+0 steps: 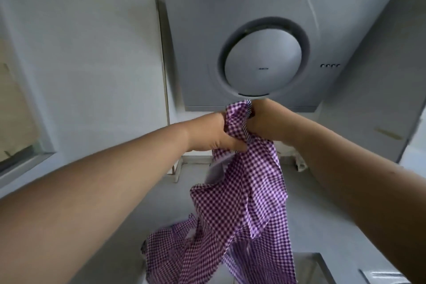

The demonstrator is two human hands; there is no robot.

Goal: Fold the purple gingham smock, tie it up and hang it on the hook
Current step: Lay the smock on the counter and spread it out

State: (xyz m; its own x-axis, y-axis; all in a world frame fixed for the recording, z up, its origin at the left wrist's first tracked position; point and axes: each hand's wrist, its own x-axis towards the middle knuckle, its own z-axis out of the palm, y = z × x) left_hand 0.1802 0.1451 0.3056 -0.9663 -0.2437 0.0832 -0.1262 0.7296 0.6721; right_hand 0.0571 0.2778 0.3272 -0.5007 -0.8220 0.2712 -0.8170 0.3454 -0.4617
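Note:
The purple gingham smock (242,203) hangs loose and crumpled from my two raised hands, its lower folds trailing toward the bottom of the view. My left hand (212,134) grips the bunched top of the fabric from the left. My right hand (262,120) grips the same bunch from the right, with a ruffled edge sticking up between the two hands. Both hands are held up just below the range hood. No hook is visible.
A grey range hood (345,30) with a round front panel (262,64) fills the wall ahead. A pale cabinet door (80,53) stands to the left. A grey counter (322,214) lies below, with a sink corner (318,267) at the lower right.

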